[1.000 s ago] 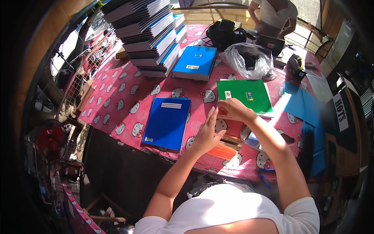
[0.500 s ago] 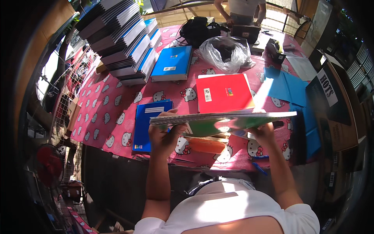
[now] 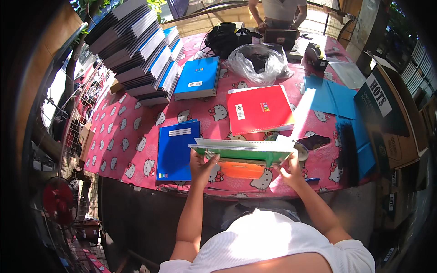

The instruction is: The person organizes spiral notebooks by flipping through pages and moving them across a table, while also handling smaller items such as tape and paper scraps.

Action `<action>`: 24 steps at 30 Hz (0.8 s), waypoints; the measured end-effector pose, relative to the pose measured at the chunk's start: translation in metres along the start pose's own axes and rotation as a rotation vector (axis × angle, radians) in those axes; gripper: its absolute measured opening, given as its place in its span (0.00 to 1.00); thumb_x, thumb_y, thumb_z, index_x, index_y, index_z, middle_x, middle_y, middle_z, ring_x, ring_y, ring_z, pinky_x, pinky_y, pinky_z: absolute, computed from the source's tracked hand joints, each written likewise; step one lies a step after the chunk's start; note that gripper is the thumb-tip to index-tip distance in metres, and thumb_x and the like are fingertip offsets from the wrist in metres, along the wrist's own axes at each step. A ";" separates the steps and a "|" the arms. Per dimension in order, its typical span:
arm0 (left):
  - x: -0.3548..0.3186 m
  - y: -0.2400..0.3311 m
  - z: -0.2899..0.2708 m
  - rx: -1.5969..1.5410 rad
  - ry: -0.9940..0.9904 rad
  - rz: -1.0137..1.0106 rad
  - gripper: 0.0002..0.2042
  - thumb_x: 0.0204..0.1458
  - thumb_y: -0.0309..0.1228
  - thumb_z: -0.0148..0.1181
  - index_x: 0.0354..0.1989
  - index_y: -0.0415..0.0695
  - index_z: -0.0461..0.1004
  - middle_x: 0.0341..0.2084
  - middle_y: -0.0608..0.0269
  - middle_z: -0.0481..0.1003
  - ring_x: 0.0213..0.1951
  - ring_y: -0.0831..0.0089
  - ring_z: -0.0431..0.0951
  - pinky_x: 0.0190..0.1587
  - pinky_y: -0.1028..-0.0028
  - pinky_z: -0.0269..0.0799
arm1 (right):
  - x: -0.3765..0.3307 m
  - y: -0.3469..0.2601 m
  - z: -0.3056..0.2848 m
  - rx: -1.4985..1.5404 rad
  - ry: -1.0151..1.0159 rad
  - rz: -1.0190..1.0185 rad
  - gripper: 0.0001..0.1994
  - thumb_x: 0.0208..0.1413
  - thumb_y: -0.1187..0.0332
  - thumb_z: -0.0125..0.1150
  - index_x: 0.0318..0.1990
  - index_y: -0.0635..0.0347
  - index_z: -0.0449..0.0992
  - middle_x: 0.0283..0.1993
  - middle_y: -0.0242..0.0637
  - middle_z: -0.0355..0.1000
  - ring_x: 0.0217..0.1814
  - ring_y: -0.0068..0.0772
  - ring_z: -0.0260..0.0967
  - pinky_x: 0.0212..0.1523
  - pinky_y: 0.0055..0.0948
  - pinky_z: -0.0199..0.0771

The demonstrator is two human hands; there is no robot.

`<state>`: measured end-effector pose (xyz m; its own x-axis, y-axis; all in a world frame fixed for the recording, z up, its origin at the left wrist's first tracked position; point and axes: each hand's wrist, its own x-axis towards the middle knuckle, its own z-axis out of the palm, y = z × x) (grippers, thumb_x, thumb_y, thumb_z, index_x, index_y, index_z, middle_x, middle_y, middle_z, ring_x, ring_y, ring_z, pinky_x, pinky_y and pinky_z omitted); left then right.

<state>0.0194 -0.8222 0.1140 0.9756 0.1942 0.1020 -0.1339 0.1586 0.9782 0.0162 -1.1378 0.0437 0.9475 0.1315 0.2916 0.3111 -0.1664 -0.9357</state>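
Note:
Between my two hands is a green-covered stack of white sheets (image 3: 255, 154), held lengthwise with its long edge toward me. My left hand (image 3: 203, 167) pinches its left end, thumb in front. My right hand (image 3: 290, 169) is closed round the right end. Just under the stack an orange item (image 3: 241, 170) lies on the table, partly hidden. A dark blue notebook (image 3: 174, 152) rests to the left of my left hand. Beyond the stack lies a red-covered notebook (image 3: 259, 111) with holes punched along its near edge.
Tall piles of notebooks (image 3: 141, 54) stand at the far left beside a blue notebook pile (image 3: 197, 77). A clear plastic bag (image 3: 277, 70), blue sheets (image 3: 334, 98), a black coil bundle (image 3: 348, 150) and a carton (image 3: 387, 113) surround the pink tablecloth (image 3: 136, 118). Another person (image 3: 280, 13) stands opposite.
The green-covered stack has come lower and its far edge has tipped up, showing white sheets above the green cover. My right hand has moved left, closer to my left hand.

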 end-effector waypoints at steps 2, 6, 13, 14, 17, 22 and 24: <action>-0.003 -0.011 -0.001 0.081 -0.024 -0.037 0.33 0.41 0.23 0.70 0.55 0.41 0.58 0.50 0.59 0.67 0.53 0.72 0.68 0.54 0.71 0.66 | -0.002 -0.018 0.017 0.354 -0.023 0.076 0.23 0.53 0.79 0.60 0.54 0.68 0.58 0.47 0.42 0.65 0.52 0.34 0.65 0.50 0.31 0.68; -0.008 0.037 0.059 0.389 0.136 0.459 0.47 0.38 0.27 0.73 0.66 0.42 0.46 0.65 0.48 0.46 0.68 0.62 0.47 0.64 0.61 0.47 | -0.005 -0.016 0.000 -0.003 -0.044 0.013 0.21 0.52 0.78 0.61 0.52 0.71 0.60 0.48 0.49 0.65 0.52 0.42 0.66 0.54 0.35 0.66; -0.031 0.085 0.160 1.382 -0.495 0.717 0.38 0.48 0.36 0.64 0.68 0.50 0.52 0.66 0.50 0.52 0.67 0.61 0.53 0.64 0.40 0.25 | 0.045 -0.005 -0.155 -0.677 0.291 0.141 0.12 0.43 0.72 0.67 0.37 0.60 0.74 0.49 0.44 0.69 0.54 0.48 0.66 0.50 0.41 0.69; -0.027 0.086 0.161 1.304 -0.441 0.777 0.33 0.48 0.36 0.62 0.64 0.47 0.59 0.58 0.58 0.65 0.52 0.66 0.69 0.61 0.43 0.43 | 0.057 0.001 -0.184 -0.921 0.442 0.293 0.12 0.44 0.68 0.68 0.36 0.60 0.75 0.48 0.45 0.70 0.52 0.48 0.67 0.50 0.42 0.69; -0.010 0.091 0.157 1.097 -0.613 0.712 0.28 0.49 0.33 0.61 0.61 0.46 0.63 0.44 0.65 0.74 0.37 0.66 0.72 0.56 0.52 0.53 | 0.060 0.034 -0.236 -1.209 0.575 0.521 0.12 0.46 0.64 0.67 0.36 0.59 0.75 0.43 0.47 0.72 0.46 0.49 0.71 0.47 0.43 0.72; -0.008 0.087 0.163 1.143 -0.264 0.936 0.09 0.44 0.30 0.66 0.35 0.50 0.79 0.33 0.70 0.78 0.39 0.74 0.75 0.58 0.61 0.48 | 0.067 0.046 -0.254 -1.216 0.393 0.568 0.11 0.46 0.65 0.66 0.34 0.62 0.76 0.41 0.51 0.72 0.43 0.53 0.72 0.41 0.44 0.73; -0.013 0.093 0.174 1.168 -0.144 0.914 0.08 0.43 0.29 0.66 0.33 0.50 0.79 0.31 0.70 0.78 0.39 0.74 0.76 0.59 0.61 0.47 | 0.062 0.032 -0.248 -1.199 0.531 0.391 0.10 0.45 0.70 0.66 0.35 0.62 0.76 0.39 0.50 0.72 0.40 0.50 0.73 0.39 0.39 0.74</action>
<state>0.0242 -0.9790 0.2347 0.6506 -0.3100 0.6933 -0.5502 -0.8216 0.1489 0.1033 -1.3772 0.0807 0.8176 -0.4610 0.3450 -0.3650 -0.8783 -0.3087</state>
